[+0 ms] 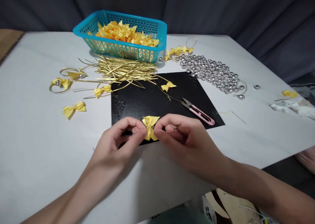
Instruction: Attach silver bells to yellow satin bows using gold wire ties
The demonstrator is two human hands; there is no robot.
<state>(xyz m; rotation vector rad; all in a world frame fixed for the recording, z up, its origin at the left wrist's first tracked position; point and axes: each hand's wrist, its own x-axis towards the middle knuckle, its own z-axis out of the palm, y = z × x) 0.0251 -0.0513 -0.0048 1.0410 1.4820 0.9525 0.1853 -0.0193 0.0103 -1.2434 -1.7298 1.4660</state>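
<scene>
A shiny yellow ribbon bow [150, 128] with a thin gold wire at its middle is pinched between the left hand [118, 142] and the right hand [184, 138]. Their fingers [137, 128] are closed tight on it, just above the near edge of a flat black mat [147, 99]. On the mat lie pink snips [199, 113] and another small bow [168, 85]. Farther back on the smooth white table [36, 145] are a heap of gold wires [125, 69], a blue plastic basket [123, 49] with holes, full of yellow bows [123, 32], and a pile of round silver beads [211, 73].
</scene>
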